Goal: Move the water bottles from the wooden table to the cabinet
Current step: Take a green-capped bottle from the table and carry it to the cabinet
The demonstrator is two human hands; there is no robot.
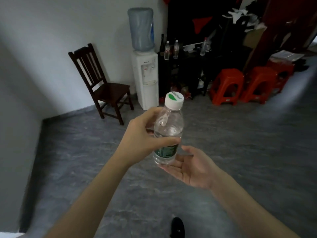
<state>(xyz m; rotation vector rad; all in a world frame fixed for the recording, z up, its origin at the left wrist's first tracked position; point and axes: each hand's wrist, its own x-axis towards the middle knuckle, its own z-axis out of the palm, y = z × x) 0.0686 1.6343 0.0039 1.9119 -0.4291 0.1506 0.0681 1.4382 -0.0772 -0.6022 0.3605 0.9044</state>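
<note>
A clear water bottle [169,129] with a white and green cap and a dark green label stands upright in mid-air in front of me. My left hand [142,134] is wrapped around its middle. My right hand [192,167] lies palm up under the bottle's base, fingers apart, touching or nearly touching it. Far ahead, the dark cabinet [187,66] carries three clear water bottles: two side by side [166,50] [175,49] and one further right [203,46]. The wooden table is not in view.
A white water dispenser [145,78] with a blue jug stands left of the cabinet. A dark wooden chair [101,83] is by the wall. Red plastic stools [226,86] sit to the right. Grey floor [240,143] stretches between me and the cabinet. A black shoe [177,227] shows below.
</note>
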